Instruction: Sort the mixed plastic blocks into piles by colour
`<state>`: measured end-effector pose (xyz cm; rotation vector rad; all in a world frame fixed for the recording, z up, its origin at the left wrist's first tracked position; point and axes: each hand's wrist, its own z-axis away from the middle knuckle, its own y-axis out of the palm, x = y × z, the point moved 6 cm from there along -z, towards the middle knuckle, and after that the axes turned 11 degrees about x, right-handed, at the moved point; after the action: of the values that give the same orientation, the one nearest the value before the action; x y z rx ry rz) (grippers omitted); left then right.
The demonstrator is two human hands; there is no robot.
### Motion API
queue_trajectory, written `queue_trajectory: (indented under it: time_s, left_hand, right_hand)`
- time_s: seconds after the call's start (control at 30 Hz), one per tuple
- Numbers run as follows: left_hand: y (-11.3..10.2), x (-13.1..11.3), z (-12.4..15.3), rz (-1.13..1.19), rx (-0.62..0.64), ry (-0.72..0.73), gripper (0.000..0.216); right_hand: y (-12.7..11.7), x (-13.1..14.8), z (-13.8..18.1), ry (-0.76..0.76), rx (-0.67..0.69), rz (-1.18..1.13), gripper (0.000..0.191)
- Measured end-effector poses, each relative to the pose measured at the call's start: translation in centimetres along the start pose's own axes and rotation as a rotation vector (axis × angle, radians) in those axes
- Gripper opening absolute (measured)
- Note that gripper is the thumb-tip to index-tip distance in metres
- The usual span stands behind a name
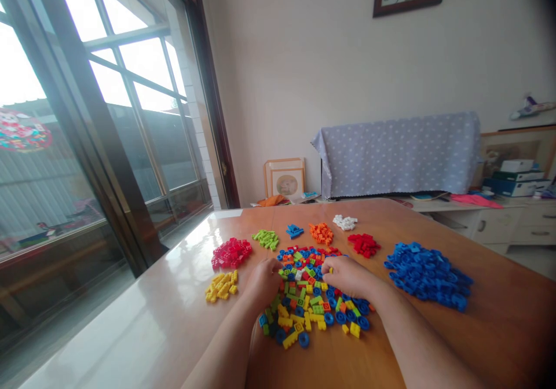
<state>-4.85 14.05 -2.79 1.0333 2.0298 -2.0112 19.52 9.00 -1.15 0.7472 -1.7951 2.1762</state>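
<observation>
A mixed pile of toy building bricks (304, 308) in yellow, green, orange, red and blue, with blue wheel-like rings among them, lies on the table in front of me. At the pile's left edge is my left hand (264, 279), its fingers curled together; whatever they hold is hidden. My right hand (350, 276) reaches over the pile's right side with thumb and fingers pinched. A speck of yellow shows by those fingertips, but I cannot tell whether it is held or lies behind them.
Sorted heaps ring the pile: yellow (221, 286), pink-red (231, 253), light green (266, 239), small blue (294, 231), orange (321, 233), white (345, 222), red (364, 245) and large blue bricks (428, 275). The wooden table (143, 325) reaches toward a cloth-covered object (397, 154).
</observation>
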Motion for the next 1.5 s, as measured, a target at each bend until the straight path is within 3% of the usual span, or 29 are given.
queue_trajectory:
  time_s: [0.13,0.4,0.67,1.03,1.17,1.37,1.5]
  left_hand:
    - [-0.2,0.1,0.2,-0.001,0.007,-0.039,0.026]
    - [-0.7,-2.5,1.5,-0.086,0.059,-0.076,0.012]
    - [0.4,-1.2,0.7,-0.09,0.08,-0.065,0.019]
    - [0.1,-0.8,0.7,-0.068,-0.001,-0.101,0.015]
    - [-0.5,0.1,0.3,0.18,-0.122,-0.141,0.022]
    - [-0.3,1.2,0.2,1.07,-0.169,-0.253,0.024]
    - [-0.6,1.9,-0.2,1.266,-0.222,-0.354,0.021]
  right_hand:
    - [-0.1,0.0,0.2,0.001,0.003,-0.014,0.013]
    - [-0.3,0.4,0.3,-0.016,0.0,-0.031,0.016]
    - [-0.2,0.1,0.1,0.0,-0.011,-0.013,0.021]
    - [-0.6,0.9,0.5,-0.018,-0.011,-0.024,0.02]
    - [-0.7,0.8,0.5,-0.032,-0.022,-0.044,0.021]
    - [-0.6,0.3,0.4,-0.028,-0.042,-0.065,0.022]
    - [-1.0,0.4,0.7,-0.025,-0.057,-0.089,0.024]
